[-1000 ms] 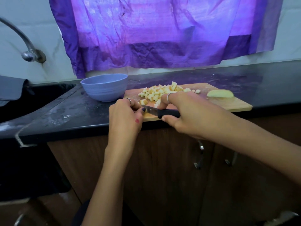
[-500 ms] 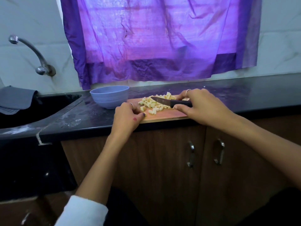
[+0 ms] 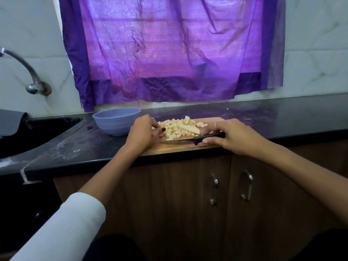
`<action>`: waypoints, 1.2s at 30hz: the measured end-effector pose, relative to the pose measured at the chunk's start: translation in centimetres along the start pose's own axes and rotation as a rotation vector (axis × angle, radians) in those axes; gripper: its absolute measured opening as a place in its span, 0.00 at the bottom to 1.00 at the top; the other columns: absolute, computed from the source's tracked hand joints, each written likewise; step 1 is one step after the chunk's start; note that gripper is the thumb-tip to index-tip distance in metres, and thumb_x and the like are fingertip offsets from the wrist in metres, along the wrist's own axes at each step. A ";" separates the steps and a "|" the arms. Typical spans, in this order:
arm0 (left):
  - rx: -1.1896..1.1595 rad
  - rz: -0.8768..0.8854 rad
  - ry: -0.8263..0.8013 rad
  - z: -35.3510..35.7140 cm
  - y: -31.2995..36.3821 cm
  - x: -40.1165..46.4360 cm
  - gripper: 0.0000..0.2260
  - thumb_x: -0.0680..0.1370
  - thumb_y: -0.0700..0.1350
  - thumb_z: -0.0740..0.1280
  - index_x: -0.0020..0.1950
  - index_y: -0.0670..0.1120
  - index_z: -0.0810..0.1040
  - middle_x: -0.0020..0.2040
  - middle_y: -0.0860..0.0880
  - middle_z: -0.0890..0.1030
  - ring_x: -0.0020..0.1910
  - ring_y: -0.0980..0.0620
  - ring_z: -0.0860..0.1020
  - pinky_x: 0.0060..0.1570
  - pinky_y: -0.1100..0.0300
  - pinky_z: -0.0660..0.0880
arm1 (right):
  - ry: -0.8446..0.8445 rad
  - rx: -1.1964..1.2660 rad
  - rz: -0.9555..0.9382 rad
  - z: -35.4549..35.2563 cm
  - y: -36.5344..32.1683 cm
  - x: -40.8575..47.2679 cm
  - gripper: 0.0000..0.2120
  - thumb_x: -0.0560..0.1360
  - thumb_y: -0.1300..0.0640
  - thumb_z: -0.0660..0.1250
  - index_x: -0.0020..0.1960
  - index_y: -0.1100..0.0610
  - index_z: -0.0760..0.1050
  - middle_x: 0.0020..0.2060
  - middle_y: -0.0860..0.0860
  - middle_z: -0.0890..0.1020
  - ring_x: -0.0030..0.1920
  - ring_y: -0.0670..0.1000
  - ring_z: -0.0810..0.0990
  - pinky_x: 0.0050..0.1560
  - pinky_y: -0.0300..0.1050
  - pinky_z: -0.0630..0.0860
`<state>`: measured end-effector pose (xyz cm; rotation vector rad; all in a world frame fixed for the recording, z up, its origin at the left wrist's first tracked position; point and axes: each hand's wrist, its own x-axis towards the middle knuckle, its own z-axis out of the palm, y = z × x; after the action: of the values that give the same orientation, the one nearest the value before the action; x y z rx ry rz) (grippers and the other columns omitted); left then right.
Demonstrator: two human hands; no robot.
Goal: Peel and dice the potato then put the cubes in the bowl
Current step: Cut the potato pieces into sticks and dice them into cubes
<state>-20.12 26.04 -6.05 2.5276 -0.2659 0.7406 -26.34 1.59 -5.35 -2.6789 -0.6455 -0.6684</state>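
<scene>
Beside board (image 3: 180, 147), bowl (image 3: 116, 122).

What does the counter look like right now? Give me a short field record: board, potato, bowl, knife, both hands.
board: wooden cutting board at the black counter's front edge
potato: pile of pale diced cubes, one uncut slice on top
bowl: lilac plastic bowl left of board; contents hidden
knife: black-handled knife along board's near edge
left hand: beside the cubes
right hand: holds knife handle
</scene>
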 end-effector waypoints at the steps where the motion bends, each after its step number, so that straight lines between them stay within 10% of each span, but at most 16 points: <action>1: -0.052 -0.005 -0.011 0.0 0.0 0.1 0.07 0.78 0.45 0.68 0.48 0.43 0.84 0.52 0.48 0.81 0.50 0.49 0.77 0.51 0.54 0.73 | 0.020 -0.027 -0.009 0.4 -0.1 0.6 0.12 0.74 0.42 0.68 0.54 0.44 0.79 0.53 0.44 0.80 0.54 0.47 0.76 0.43 0.44 0.67; 7: -0.211 0.023 0.100 0.2 -0.3 0.3 0.11 0.80 0.40 0.63 0.60 0.45 0.79 0.54 0.49 0.80 0.50 0.57 0.75 0.47 0.68 0.68 | 0.030 -0.053 0.054 2.7 -0.4 4.5 0.10 0.75 0.43 0.67 0.54 0.45 0.79 0.47 0.46 0.81 0.52 0.51 0.78 0.43 0.45 0.70; 13: -0.130 0.170 0.288 0.3 -0.3 -0.8 0.17 0.78 0.44 0.65 0.67 0.47 0.73 0.57 0.50 0.77 0.58 0.50 0.75 0.59 0.46 0.72 | 0.045 0.218 0.148 -2.5 3.2 5.1 0.05 0.74 0.49 0.70 0.45 0.50 0.81 0.31 0.49 0.80 0.31 0.43 0.75 0.37 0.39 0.71; 21: 0.302 0.604 -0.317 2.4 3.7 3.6 0.30 0.71 0.31 0.62 0.69 0.55 0.73 0.70 0.54 0.73 0.74 0.54 0.64 0.67 0.51 0.68 | 0.185 0.728 0.393 -1.1 6.2 2.8 0.08 0.76 0.54 0.68 0.49 0.59 0.79 0.27 0.52 0.74 0.25 0.48 0.65 0.24 0.37 0.62; 24: 0.413 0.623 -0.437 2.9 4.6 4.8 0.27 0.74 0.34 0.63 0.69 0.57 0.73 0.61 0.51 0.79 0.59 0.48 0.77 0.57 0.49 0.74 | 0.206 0.783 0.393 0.0 6.5 2.2 0.07 0.76 0.53 0.68 0.49 0.57 0.78 0.29 0.53 0.75 0.25 0.49 0.64 0.23 0.37 0.61; 26: 0.402 0.609 -0.453 2.8 4.5 5.0 0.25 0.74 0.34 0.66 0.66 0.58 0.75 0.50 0.52 0.80 0.48 0.48 0.79 0.50 0.48 0.76 | 0.230 0.828 0.381 0.5 6.7 1.9 0.06 0.76 0.54 0.68 0.48 0.56 0.78 0.29 0.53 0.74 0.24 0.49 0.64 0.23 0.37 0.60; 36: 0.182 0.644 -0.275 3.0 3.5 3.9 0.13 0.77 0.37 0.68 0.61 0.45 0.79 0.55 0.50 0.81 0.52 0.52 0.79 0.50 0.66 0.67 | 0.282 0.900 0.350 0.5 6.2 0.8 0.04 0.76 0.55 0.68 0.45 0.54 0.77 0.29 0.53 0.74 0.24 0.49 0.64 0.25 0.40 0.60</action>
<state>-16.60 21.37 -4.68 2.7245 -1.1943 0.6559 -22.48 -3.23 -6.50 -1.7542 -0.2788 -0.4806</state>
